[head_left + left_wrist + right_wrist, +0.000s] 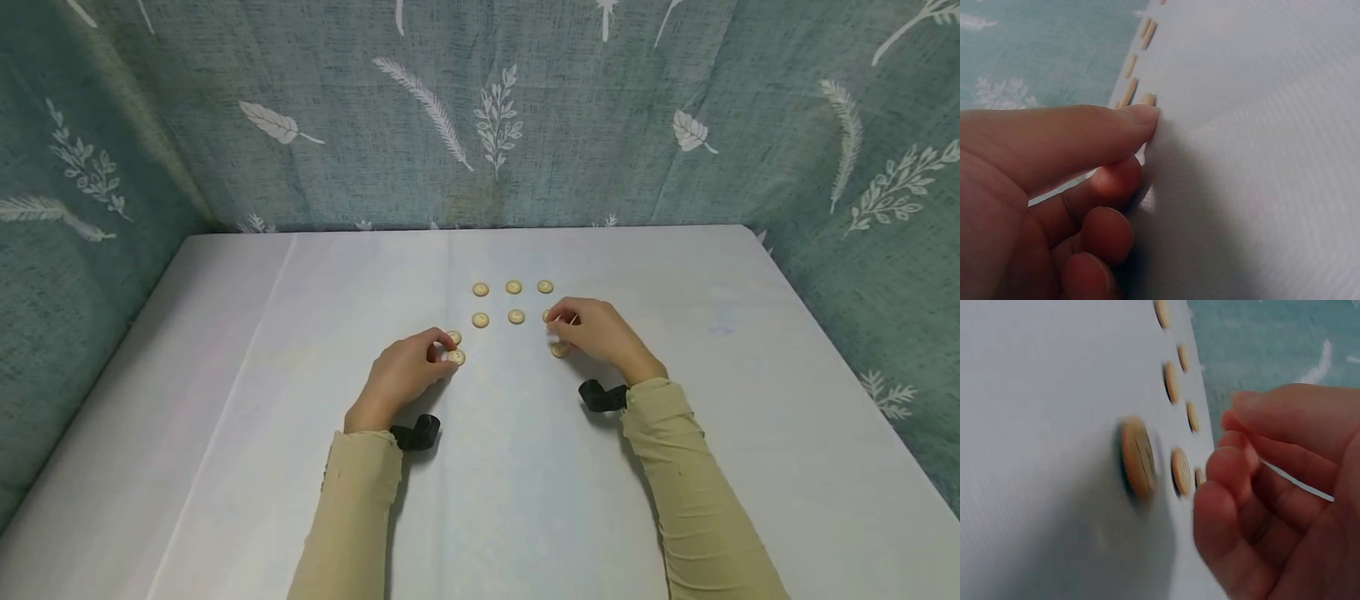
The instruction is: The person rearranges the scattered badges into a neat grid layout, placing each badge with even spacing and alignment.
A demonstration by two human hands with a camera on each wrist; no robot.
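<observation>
Small round wooden discs with dark marks on their faces lie on the white table. My left hand point(405, 367) pinches one wooden disc point(457, 357) between thumb and index finger, close over the table; in the left wrist view the thumb covers it. Another disc point(454, 337) lies just beyond it, beside the index finger. My right hand point(596, 333) hovers with loosely bent fingers and nothing visible between them. Its fingertips overlap one disc point(547, 317) in the head view. A nearer disc point(1138, 459) lies flat below that hand.
Beyond the hands, a far row of discs point(513, 287) and a second row with discs point(517, 317) stand spaced out. Dark wrist devices point(602, 396) sit at both cuffs. A green leaf-patterned cloth point(337, 125) hangs around the white table point(225, 500).
</observation>
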